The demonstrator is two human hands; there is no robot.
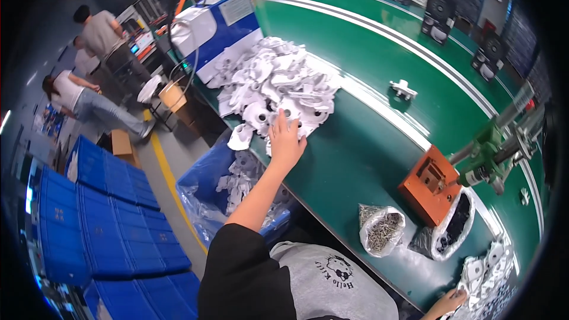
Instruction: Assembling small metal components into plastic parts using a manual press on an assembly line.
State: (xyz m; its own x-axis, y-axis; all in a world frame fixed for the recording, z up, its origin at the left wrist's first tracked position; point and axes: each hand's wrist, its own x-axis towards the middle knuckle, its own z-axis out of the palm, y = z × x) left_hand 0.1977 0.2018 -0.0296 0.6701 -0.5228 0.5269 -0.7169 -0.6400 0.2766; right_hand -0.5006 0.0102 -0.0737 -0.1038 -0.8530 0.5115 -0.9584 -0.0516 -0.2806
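Observation:
My left hand [287, 144] reaches onto a large heap of white moulded plastic parts [278, 77], its fingers apart and touching parts at the near edge of the heap. Several of these parts have round dark holes. At the lower right, my right hand [449, 302] has its fingers curled together beside a second pile of white parts [485, 272]. What its fingers hold, if anything, is too small to make out. Between my hands stand an orange fixture block [435, 184] under a green press [483, 157], a bag of small metal screws [384, 231] and a bag of black pieces [455, 228].
A plastic-lined blue bin [207, 184] with more white parts sits below the table's left edge. A blue-and-white machine [222, 18] stands behind the heap. One white part [403, 89] lies on the green conveyor [355, 41]. Blue crates [112, 225] are stacked left; co-workers are farther off.

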